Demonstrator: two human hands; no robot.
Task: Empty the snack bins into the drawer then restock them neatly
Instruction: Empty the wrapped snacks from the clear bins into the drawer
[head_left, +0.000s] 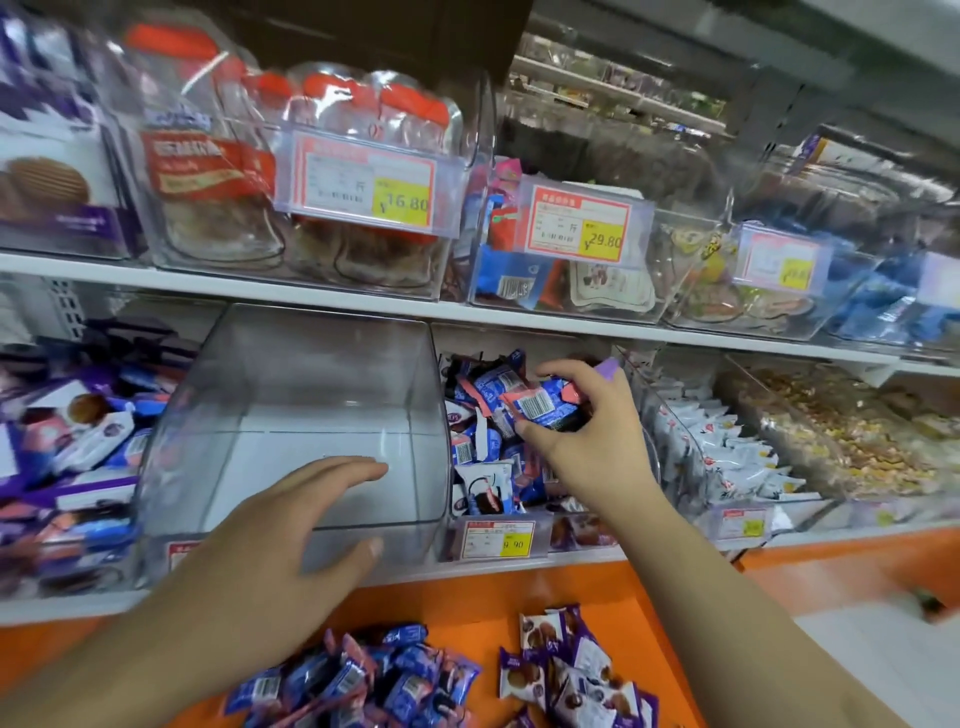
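Emptying is judged partly done: the left hand (291, 525) rests flat-fingered on the bare clear bin (311, 415), the right hand (582, 421) pinches blue snack packets (540, 402) above the adjacent full bin (498, 525), with loose packets (363, 680) below in the orange drawer (467, 613).

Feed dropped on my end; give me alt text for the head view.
The right hand grips blue snack packets over a full clear bin, while the open left hand rests on the empty bin beside it. More packets lie in the orange drawer below.
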